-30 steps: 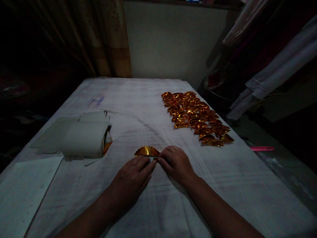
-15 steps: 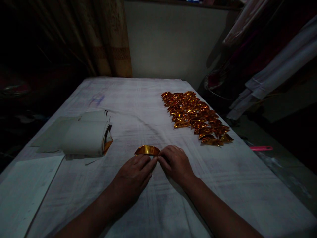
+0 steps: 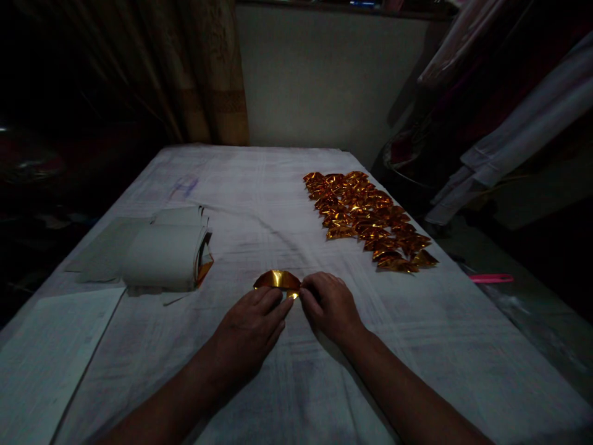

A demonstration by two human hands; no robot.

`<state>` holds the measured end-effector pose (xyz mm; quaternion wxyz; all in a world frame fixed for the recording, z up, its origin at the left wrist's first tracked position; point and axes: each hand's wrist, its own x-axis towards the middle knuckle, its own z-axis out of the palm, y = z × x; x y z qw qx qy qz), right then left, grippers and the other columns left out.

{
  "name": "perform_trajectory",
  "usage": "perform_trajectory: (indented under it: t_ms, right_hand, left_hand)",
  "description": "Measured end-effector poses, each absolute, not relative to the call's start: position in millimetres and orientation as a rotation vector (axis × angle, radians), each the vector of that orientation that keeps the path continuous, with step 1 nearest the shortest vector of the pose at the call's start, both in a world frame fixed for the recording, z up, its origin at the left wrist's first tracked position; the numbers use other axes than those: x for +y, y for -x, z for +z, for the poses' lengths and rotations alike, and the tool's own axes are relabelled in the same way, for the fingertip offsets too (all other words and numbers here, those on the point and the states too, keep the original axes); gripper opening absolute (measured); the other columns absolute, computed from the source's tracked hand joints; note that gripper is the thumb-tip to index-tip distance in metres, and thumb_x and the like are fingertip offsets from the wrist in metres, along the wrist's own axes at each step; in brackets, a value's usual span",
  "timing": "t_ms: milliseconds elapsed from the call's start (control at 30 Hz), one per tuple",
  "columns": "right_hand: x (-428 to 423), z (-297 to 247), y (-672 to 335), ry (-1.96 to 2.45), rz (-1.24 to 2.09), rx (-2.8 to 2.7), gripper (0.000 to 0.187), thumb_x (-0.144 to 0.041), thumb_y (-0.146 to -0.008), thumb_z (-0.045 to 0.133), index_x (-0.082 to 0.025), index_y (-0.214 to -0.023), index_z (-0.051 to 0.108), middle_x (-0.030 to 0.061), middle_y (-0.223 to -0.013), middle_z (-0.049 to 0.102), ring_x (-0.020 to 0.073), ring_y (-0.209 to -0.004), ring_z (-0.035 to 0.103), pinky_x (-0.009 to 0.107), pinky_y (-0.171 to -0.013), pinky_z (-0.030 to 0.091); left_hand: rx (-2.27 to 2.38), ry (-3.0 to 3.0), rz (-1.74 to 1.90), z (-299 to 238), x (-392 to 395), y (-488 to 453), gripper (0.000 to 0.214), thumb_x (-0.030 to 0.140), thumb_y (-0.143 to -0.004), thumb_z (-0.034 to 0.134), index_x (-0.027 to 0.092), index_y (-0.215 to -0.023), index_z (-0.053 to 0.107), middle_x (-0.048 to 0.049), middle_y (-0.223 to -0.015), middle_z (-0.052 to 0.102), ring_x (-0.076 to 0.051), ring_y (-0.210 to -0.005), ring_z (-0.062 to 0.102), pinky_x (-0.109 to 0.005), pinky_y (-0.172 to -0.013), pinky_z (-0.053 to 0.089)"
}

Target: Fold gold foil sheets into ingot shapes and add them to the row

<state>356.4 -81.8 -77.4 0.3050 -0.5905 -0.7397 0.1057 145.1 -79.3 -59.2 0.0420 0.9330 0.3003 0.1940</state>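
A folded piece of gold foil paper (image 3: 277, 279) lies on the cloth-covered table between my hands, its far side bowed up in an arc. My left hand (image 3: 252, 321) is closed on its left and near side, the fingertips partly hiding it. At its right end, my right hand (image 3: 330, 304) pinches the corner between thumb and fingers. A small strip of shiny foil shows between the two hands. Rows of folded gold foil pieces (image 3: 361, 216) lie farther off to the right.
On the left sits a stack of pale paper sheets (image 3: 157, 256), curled over with gold foil at its edge. A white sheet (image 3: 55, 346) lies nearer. Hanging clothes (image 3: 504, 136) and a pink stick-like item (image 3: 492, 279) are beyond the table's right edge.
My right hand has shifted slightly to the right, apart from the left fingertips. More of the gold foil now shows between the hands.
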Motion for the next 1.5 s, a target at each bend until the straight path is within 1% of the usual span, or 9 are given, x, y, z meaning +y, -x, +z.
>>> perform_trajectory:
  t_ms: [100,200,333,600,733,900,1000,1200,1500]
  right_hand:
    - [-82.7,-77.8,-358.2,1.548,0.307,-1.865,0.007,-0.018,-0.088,0.054,-0.021,-0.087,0.061,0.0029,-0.081,0.067,0.0199,-0.076,0.060,0.032,-0.073,0.041]
    - [-83.4,-76.7,-356.8,1.575,0.282,-1.886,0.003,-0.022,-0.086,0.058,-0.022,-0.088,0.060,0.0035,-0.082,0.066,0.0213,-0.078,0.060,0.033,-0.073,0.040]
    - [-82.7,-74.4,-353.0,1.620,0.255,-1.939,0.011,-0.026,-0.083,0.066,-0.021,-0.091,0.060,0.0042,-0.084,0.066,0.0230,-0.081,0.060,0.034,-0.074,0.040]
    - [-77.6,-73.5,-355.5,1.636,0.347,-1.939,0.011,-0.015,-0.082,0.064,-0.021,-0.089,0.060,0.0026,-0.086,0.067,0.0216,-0.082,0.061,0.033,-0.075,0.039]
    - [-77.2,-72.7,-356.0,1.635,0.358,-1.941,0.011,-0.013,-0.082,0.062,-0.022,-0.086,0.060,0.0015,-0.084,0.066,0.0204,-0.080,0.059,0.032,-0.074,0.039]
    - [-78.5,-69.5,-351.5,1.646,0.301,-1.985,0.013,-0.025,-0.083,0.072,-0.022,-0.089,0.061,0.0027,-0.086,0.067,0.0230,-0.084,0.060,0.033,-0.074,0.037]
    - [-78.6,-69.9,-351.0,1.657,0.287,-1.990,0.013,-0.025,-0.083,0.073,-0.022,-0.089,0.061,0.0031,-0.087,0.067,0.0229,-0.084,0.060,0.033,-0.073,0.036]
    - [-80.3,-77.5,-356.7,1.520,0.225,-2.056,0.010,-0.015,-0.088,0.065,-0.023,-0.094,0.065,0.0035,-0.091,0.069,0.0222,-0.086,0.060,0.034,-0.075,0.038]
    - [-84.9,-73.3,-355.7,1.318,0.156,-2.144,0.014,-0.019,-0.090,0.066,-0.021,-0.101,0.073,0.0070,-0.100,0.070,0.0227,-0.090,0.061,0.036,-0.078,0.045]
  left_hand:
    - [0.926,-2.853,0.571,-58.7,-80.2,-144.7,0.036,0.018,-0.100,0.045,0.016,-0.135,0.056,-0.0120,-0.124,0.065,-0.026,-0.116,0.060,-0.045,-0.099,0.054]
    - [0.927,-2.857,0.563,-59.4,-80.3,-144.6,0.036,0.018,-0.101,0.045,0.015,-0.134,0.056,-0.0126,-0.124,0.065,-0.026,-0.116,0.061,-0.045,-0.099,0.054]
    - [0.924,-2.864,0.570,-61.0,-80.1,-144.7,0.038,0.019,-0.102,0.044,0.015,-0.138,0.053,-0.0124,-0.125,0.065,-0.026,-0.117,0.060,-0.046,-0.100,0.054]
    - [0.901,-2.836,0.546,-58.7,-79.1,-144.5,0.035,0.015,-0.098,0.049,0.015,-0.132,0.058,-0.0120,-0.117,0.066,-0.026,-0.113,0.062,-0.045,-0.098,0.056]
    - [0.903,-2.824,0.573,-62.1,-79.0,-143.4,0.035,0.015,-0.099,0.048,0.017,-0.132,0.058,-0.0115,-0.119,0.065,-0.025,-0.113,0.062,-0.046,-0.097,0.056]
    - [0.910,-2.799,0.631,-63.3,-80.4,-144.1,0.032,0.014,-0.098,0.051,0.016,-0.129,0.059,-0.0125,-0.120,0.065,-0.026,-0.112,0.062,-0.047,-0.095,0.058]
    - [0.910,-2.777,0.655,-63.0,-80.4,-143.7,0.032,0.014,-0.098,0.051,0.017,-0.129,0.059,-0.0125,-0.119,0.066,-0.025,-0.111,0.063,-0.046,-0.095,0.058]
    - [0.882,-2.815,0.693,-62.7,-80.1,-142.0,0.025,0.014,-0.099,0.049,0.016,-0.120,0.062,-0.0131,-0.118,0.067,-0.025,-0.106,0.065,-0.044,-0.089,0.061]
    - [0.879,-2.723,0.804,-57.2,-80.2,-140.2,0.018,0.016,-0.100,0.048,0.017,-0.104,0.066,-0.0104,-0.108,0.070,-0.021,-0.098,0.068,-0.038,-0.086,0.060]
